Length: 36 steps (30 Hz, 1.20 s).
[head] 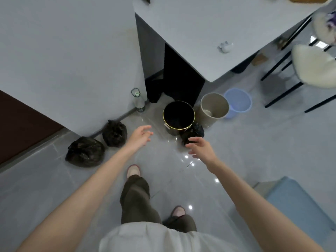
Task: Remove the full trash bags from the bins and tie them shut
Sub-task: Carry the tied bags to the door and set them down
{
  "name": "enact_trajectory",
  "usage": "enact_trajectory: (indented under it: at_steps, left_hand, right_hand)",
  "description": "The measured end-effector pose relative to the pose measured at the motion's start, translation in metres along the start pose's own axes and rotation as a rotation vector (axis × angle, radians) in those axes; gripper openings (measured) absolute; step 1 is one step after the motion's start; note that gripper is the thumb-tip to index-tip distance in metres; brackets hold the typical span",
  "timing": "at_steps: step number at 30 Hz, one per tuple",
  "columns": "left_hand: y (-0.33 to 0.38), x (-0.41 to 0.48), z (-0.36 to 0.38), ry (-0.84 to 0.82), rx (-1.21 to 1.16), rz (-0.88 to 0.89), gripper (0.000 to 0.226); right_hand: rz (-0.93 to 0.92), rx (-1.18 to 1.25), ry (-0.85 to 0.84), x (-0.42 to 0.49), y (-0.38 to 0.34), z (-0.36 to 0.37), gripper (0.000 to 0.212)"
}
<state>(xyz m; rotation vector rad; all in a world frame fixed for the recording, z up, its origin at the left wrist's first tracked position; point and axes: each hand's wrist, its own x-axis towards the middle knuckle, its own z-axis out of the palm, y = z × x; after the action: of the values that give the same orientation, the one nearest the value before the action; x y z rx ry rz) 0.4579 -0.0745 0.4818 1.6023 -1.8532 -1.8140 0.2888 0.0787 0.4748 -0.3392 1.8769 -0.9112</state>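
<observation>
Spread open on the left grip (141, 135), fingers apart, holding nothing, hovering over the floor (36, 188) just left of the black bin (179, 115). Spread likewise on the right grip (201, 148), fingers loosely bent, pinching nothing, reaching at the near end of a bag (194, 131); cannot tell whether touching it or just short. Lies on the floor, black and crinkled, pressed against the black bin's near right side. Stands upright beside it, gold-rimmed, dark inside, contents unreadable. Just right of that, touching or nearly so, a beige bin (214, 106) with something pale at its bottom, and beside it a blue bin (238, 101), both upright, below the near corner of the tabletop (200, 33). Along the floor's left edge, against the wall (72, 51), two more black bags: a middle bag (115, 134), bunched at its top, near the wall's corner, and a left bag (85, 151) just beside it, slumped lower. Farther along the same edge, past the corner, a clear bottle (138, 100) with a pale green top, upright. Near the tabletop's front edge, a small white object (225, 46), too blurred to name. Toward the floor's far right, a white-seated chair (312, 66) on black legs. Nearest the camera, two slippered feet, one ahead of the other.
</observation>
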Motion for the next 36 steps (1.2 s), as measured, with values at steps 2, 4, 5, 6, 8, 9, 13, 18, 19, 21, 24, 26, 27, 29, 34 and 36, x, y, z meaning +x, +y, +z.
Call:
enact_trajectory:
  at_steps: [2, 4, 5, 6, 8, 9, 13, 18, 19, 21, 24, 26, 27, 29, 34, 36]
  left_hand:
    - [0.011, -0.008, 0.028, -0.016, 0.02, 0.019, 0.036]
    - [0.025, -0.01, 0.057, -0.036, 0.03, 0.041, 0.035]
    - [0.03, -0.01, 0.069, -0.042, 0.03, 0.047, 0.035]
    - [0.034, -0.009, 0.082, -0.048, 0.026, 0.048, 0.035]
    - [0.043, -0.004, 0.104, -0.062, 0.032, 0.049, 0.035]
    - [0.047, 0.0, 0.114, -0.065, 0.04, 0.049, 0.035]
    - [0.064, 0.03, 0.145, -0.081, 0.046, 0.039, 0.036]
    - [0.095, 0.069, 0.173, -0.141, 0.053, 0.029, 0.037]
    - [0.102, 0.076, 0.177, -0.14, 0.051, 0.016, 0.037]
    - [0.112, 0.09, 0.184, -0.126, 0.051, -0.006, 0.037]
    - [0.126, 0.108, 0.193, -0.126, 0.046, -0.061, 0.037]
    - [0.131, 0.117, 0.2, -0.113, 0.023, -0.103, 0.037]
    - [0.132, 0.122, 0.204, -0.099, 0.013, -0.122, 0.037]
    - [0.132, 0.132, 0.212, -0.078, -0.016, -0.164, 0.039]
    - [0.122, 0.155, 0.24, 0.056, -0.128, -0.266, 0.039]
    - [0.119, 0.159, 0.253, 0.132, -0.174, -0.297, 0.037]
  right_hand:
    - [-0.015, 0.014, 0.026, -0.009, 0.01, -0.03, 0.029]
    - [-0.018, 0.035, 0.067, -0.012, 0.019, -0.06, 0.029]
    - [-0.016, 0.048, 0.082, -0.012, 0.022, -0.072, 0.028]
    - [-0.012, 0.053, 0.092, -0.01, 0.025, -0.083, 0.027]
    - [-0.005, 0.05, 0.108, -0.004, 0.029, -0.102, 0.027]
    - [-0.003, 0.045, 0.112, 0.0, 0.03, -0.111, 0.028]
    - [0.016, 0.027, 0.114, 0.028, 0.024, -0.143, 0.027]
    - [0.04, -0.051, 0.094, 0.066, 0.003, -0.188, 0.022]
    - [0.048, -0.074, 0.086, 0.073, -0.003, -0.196, 0.022]
    - [0.057, -0.108, 0.072, 0.089, -0.014, -0.211, 0.022]
    - [0.055, -0.137, 0.055, 0.116, -0.031, -0.228, 0.02]
    - [0.071, -0.181, 0.02, 0.135, -0.04, -0.235, 0.022]
    - [0.076, -0.21, -0.002, 0.144, -0.043, -0.239, 0.023]
    - [0.074, -0.268, -0.051, 0.165, -0.05, -0.244, 0.025]
    - [0.041, -0.451, -0.208, 0.216, -0.061, -0.255, 0.026]
    - [0.017, -0.527, -0.267, 0.232, -0.063, -0.262, 0.026]
